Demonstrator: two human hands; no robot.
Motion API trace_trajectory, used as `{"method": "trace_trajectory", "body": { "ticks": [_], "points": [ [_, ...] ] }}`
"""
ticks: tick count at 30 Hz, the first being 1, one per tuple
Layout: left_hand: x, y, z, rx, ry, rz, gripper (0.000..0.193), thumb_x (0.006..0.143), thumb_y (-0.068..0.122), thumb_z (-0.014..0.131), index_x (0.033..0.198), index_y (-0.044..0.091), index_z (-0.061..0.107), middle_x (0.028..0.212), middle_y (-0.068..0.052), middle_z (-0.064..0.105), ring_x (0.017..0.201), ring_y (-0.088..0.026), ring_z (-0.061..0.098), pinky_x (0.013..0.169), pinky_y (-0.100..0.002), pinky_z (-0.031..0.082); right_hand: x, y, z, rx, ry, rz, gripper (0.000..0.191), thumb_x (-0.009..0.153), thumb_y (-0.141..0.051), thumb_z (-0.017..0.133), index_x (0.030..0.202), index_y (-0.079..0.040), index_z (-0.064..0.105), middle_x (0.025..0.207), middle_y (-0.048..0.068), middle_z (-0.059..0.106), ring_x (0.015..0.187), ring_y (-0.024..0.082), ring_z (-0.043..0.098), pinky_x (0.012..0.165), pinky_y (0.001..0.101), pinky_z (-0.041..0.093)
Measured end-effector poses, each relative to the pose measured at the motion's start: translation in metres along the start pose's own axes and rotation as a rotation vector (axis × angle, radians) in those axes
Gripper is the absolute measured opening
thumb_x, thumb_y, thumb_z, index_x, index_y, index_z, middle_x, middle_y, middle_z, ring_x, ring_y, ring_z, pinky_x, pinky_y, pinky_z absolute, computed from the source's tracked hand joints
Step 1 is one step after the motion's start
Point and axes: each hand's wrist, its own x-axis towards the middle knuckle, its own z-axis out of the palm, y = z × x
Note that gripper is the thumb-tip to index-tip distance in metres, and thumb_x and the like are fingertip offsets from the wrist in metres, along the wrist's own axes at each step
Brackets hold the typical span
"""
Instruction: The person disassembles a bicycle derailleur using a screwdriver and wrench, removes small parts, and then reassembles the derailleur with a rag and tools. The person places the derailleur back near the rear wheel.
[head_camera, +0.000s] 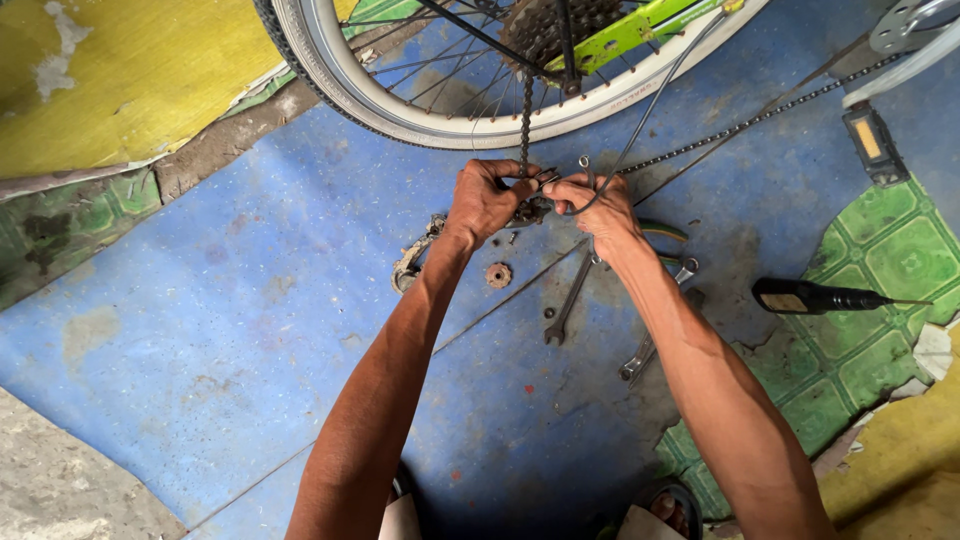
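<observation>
Chain (525, 125) hangs straight down from the sprockets (560, 30) of the rear wheel (330, 70), and both hands meet at its lower end: left hand (485, 200) fingers pinch it, right hand (600, 205) fingers grip a thin cable (650, 105) (wrenches (570, 300) lie on the blue floor (200, 300) below).

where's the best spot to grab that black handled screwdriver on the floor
Grip the screwdriver by its thick black handle, coming down from above. It lies flat on the floor to the right of the right hand, handle end toward the arm, thin shaft pointing away, with bare floor around it.
</observation>
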Motion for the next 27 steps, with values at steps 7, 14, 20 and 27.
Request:
{"method": "trace_trajectory", "body": {
  "ticks": [7, 14, 20, 27],
  "points": [
    [-0.001, 0.000, -0.001, 0.053, 0.027, 0.008, 0.024, 0.084, 0.019, 0.079, 0.108, 0.012, 0.081, 0.093, -0.007, 0.082, 0.077, -0.011, 0.073, 0.076, -0.031, 0.059, 0.003, 0.002, 0.001, 0.015, -0.006, 0.010, 0.016, 0.074, -0.019, 0.085, 0.074, -0.007, 0.075, 0.062, 0.001, 0.065, 0.045, 0.005, 0.046, 0.040, 0.0225, 0.026],
    [-0.002, 0.003, 0.000, 0.054, 0.021, 0.002, 0.025, 0.085, 0.023, 0.081, 0.107, 0.012, 0.081, 0.093, -0.009, 0.082, 0.078, -0.013, 0.074, 0.077, -0.032, 0.059, 0.004, 0.006, -0.001, 0.066, -0.027, 0.031, 0.015, 0.075, -0.017, 0.084, 0.074, -0.007, 0.074, 0.063, 0.001, 0.064, 0.046, 0.005, 0.046, 0.040, 0.0224, 0.026],
    [-0.001, 0.001, 0.002, 0.077, 0.039, 0.033, 0.024, 0.084, 0.022, 0.081, 0.106, 0.012, 0.082, 0.095, -0.009, 0.082, 0.080, -0.013, 0.075, 0.078, -0.032, 0.059, 0.007, 0.010, -0.006, 0.051, -0.071, 0.020, 0.013, 0.077, -0.019, 0.085, 0.075, -0.010, 0.075, 0.065, -0.001, 0.064, 0.049, 0.004, 0.047, 0.041, 0.0219, 0.026],
    [0.001, -0.001, 0.001, 0.066, 0.056, 0.035, 0.023, 0.084, 0.019, 0.080, 0.105, 0.011, 0.082, 0.094, -0.009, 0.082, 0.080, -0.013, 0.074, 0.079, -0.031, 0.058, 0.008, 0.009, -0.005, 0.028, -0.084, 0.020, 0.011, 0.078, -0.021, 0.083, 0.076, -0.013, 0.076, 0.066, -0.003, 0.062, 0.049, 0.003, 0.041, 0.042, 0.0223, 0.025]
  ]
}}
